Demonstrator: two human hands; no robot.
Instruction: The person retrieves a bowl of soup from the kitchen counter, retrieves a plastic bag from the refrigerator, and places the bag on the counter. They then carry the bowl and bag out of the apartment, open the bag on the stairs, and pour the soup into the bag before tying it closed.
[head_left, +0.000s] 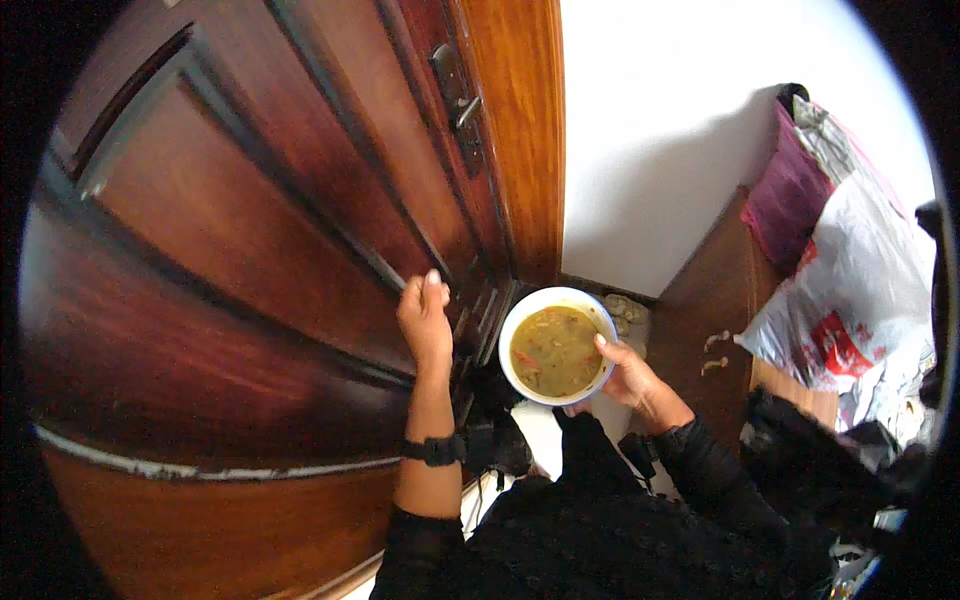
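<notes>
My right hand (634, 379) holds a white bowl (504, 349) by its right side, with the thumb over the rim and the other fingers mostly hidden beneath. Inside is a yellowish-green soup (556, 352) with reddish and dark bits, filling much of the bowl. My left hand (426, 319) is raised before a dark wooden panelled door (270, 247), its fingers curled in and the thumb up. Nothing shows in it, and whether it touches the door is unclear. A metal door handle (468, 111) juts from a dark lock plate farther up the door.
Beside the door are an orange-brown wooden frame (525, 135) and a white wall (637, 112). A brown wooden cabinet (697, 292) stands at right, with a white plastic bag (862, 277) and a purple cloth (791, 180) on or near it. Footwear (626, 309) appears to lie behind the bowl.
</notes>
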